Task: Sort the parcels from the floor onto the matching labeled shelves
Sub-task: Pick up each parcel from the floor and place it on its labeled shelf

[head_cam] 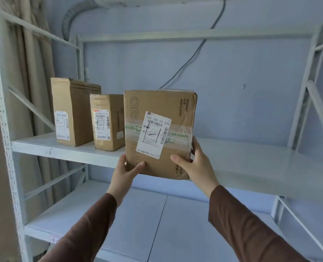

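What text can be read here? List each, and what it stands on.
"505 101-19 525": white shipping label on the brown cardboard parcel gripped by both hands.
"RELIABLE FOR MOM & BABY": same parcel.
"DUMBBEL", cut off: middle cardboard box.
Tall left cardboard box's label: too small to read.

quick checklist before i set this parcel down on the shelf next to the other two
1. Grip: left hand and right hand both grip the held parcel at its lower corners: ok.
2. Landing spot: bare shelf to the right of the dumbbell box: ok.
3. Label faces outward like those on the tall box: ok.
4. Shelf label matches the parcel: cannot tell, no shelf label readable.
5. Parcel bottom above the shelf edge: cannot tell.
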`<action>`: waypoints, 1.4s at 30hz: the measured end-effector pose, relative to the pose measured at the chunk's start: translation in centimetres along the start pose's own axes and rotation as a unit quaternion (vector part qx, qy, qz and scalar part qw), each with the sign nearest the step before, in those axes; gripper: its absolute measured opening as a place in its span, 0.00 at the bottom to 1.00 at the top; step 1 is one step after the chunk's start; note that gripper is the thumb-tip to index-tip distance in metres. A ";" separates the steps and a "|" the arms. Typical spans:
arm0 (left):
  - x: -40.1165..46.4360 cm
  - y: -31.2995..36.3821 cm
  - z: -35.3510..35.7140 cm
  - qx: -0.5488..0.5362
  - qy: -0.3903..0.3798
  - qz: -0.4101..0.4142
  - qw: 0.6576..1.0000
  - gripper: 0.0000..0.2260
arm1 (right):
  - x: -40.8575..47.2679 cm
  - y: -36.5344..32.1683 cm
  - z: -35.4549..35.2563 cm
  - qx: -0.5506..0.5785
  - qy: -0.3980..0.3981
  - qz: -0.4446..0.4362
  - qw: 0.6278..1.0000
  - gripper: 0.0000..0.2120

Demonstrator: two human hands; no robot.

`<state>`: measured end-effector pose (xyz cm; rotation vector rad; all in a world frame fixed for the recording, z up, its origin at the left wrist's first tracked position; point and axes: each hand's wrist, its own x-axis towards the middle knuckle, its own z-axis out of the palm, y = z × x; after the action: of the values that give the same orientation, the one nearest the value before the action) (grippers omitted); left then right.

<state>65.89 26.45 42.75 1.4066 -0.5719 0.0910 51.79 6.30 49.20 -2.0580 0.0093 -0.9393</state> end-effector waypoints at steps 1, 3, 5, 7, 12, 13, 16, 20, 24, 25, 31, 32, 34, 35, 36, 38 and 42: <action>0.6 -0.4 -0.8 0.041 0.002 0.013 0.999 0.20 | -0.4 0.6 0.3 -0.010 -0.014 0.011 1.000 0.35; 1.5 -1.1 -2.0 0.124 -0.004 0.027 0.992 0.22 | -0.6 1.6 1.0 -0.037 -0.022 0.023 0.999 0.39; 2.3 -1.2 -2.4 0.157 -0.015 0.039 0.987 0.20 | -0.3 2.2 1.6 -0.073 -0.012 0.022 0.997 0.43; 3.2 -0.9 -2.3 0.162 -0.019 0.048 0.985 0.15 | 0.6 2.5 1.9 -0.090 -0.001 0.026 0.996 0.42; 5.7 -0.2 -1.8 0.206 -0.028 0.049 0.977 0.24 | 3.2 3.8 2.1 -0.086 -0.003 0.058 0.995 0.33; 6.2 -0.1 -1.7 0.219 -0.032 0.045 0.974 0.22 | 3.6 4.0 2.2 -0.089 -0.003 0.062 0.994 0.33; 7.7 0.0 -1.2 0.245 -0.049 0.044 0.967 0.10 | 4.6 4.5 2.4 -0.099 0.000 0.076 0.992 0.33; 9.4 -0.3 -1.2 0.272 -0.069 0.042 0.959 0.14 | 5.6 4.9 2.6 -0.107 -0.003 0.087 0.990 0.34; 10.0 -0.7 -1.8 0.269 -0.081 0.044 0.959 0.20 | 6.1 5.3 2.3 -0.121 -0.013 0.092 0.988 0.33; 10.2 -0.7 -1.8 0.266 -0.079 0.043 0.960 0.18 | 6.1 5.4 2.2 -0.129 -0.017 0.093 0.987 0.33; 11.0 -0.8 -2.0 0.261 -0.100 0.042 0.959 0.16 | 6.3 6.3 2.3 -0.158 -0.037 0.082 0.983 0.33; 11.3 -0.8 -2.0 0.270 -0.103 0.043 0.956 0.16 | 6.5 6.5 2.3 -0.157 -0.040 0.082 0.983 0.32; 11.9 -0.8 -1.7 0.284 -0.102 0.044 0.952 0.17 | 7.1 6.8 2.3 -0.154 -0.045 0.085 0.983 0.31; 12.2 -0.8 -1.6 0.291 -0.102 0.043 0.950 0.17 | 7.3 6.8 2.3 -0.153 -0.048 0.086 0.983 0.31; 12.5 -0.7 -1.5 0.298 -0.104 0.040 0.948 0.17 | 7.6 7.0 2.4 -0.154 -0.051 0.088 0.983 0.31; 13.3 -0.8 -1.2 0.304 -0.112 0.034 0.945 0.18 | 8.1 7.2 2.4 -0.153 -0.055 0.093 0.982 0.31; 14.3 -1.0 -0.9 0.312 -0.119 0.025 0.942 0.20 | 9.1 7.7 2.4 -0.152 -0.065 0.110 0.980 0.33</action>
<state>78.86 23.23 47.92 2.0376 -0.8228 0.1531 62.18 0.09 48.56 -2.3380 0.3210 -0.6977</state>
